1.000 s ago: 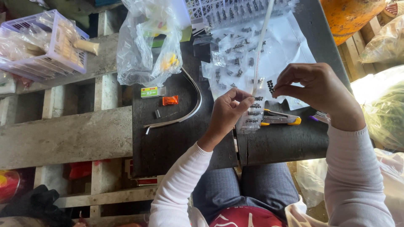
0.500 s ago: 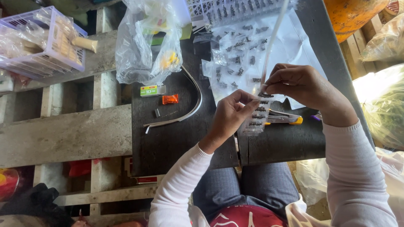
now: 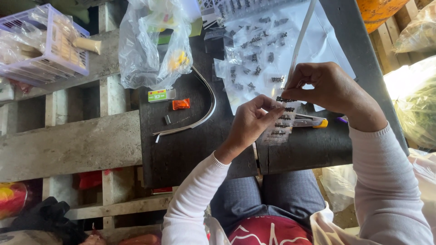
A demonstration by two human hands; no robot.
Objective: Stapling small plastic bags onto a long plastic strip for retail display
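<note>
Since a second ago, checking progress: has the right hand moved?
Yes. The right hand has shifted left toward the left hand, judged against the orange-tipped cutter on the bench.

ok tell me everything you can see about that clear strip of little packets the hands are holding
The clear plastic strip looks like a thin, flexible row of small sealed pockets, each holding a cluster of tiny dark pieces. It hangs lengthwise over the dark board, its lower end near the board's front edge. The left hand pinches its upper left side and the right hand grips its top. What the dark pieces are cannot be told.
</note>
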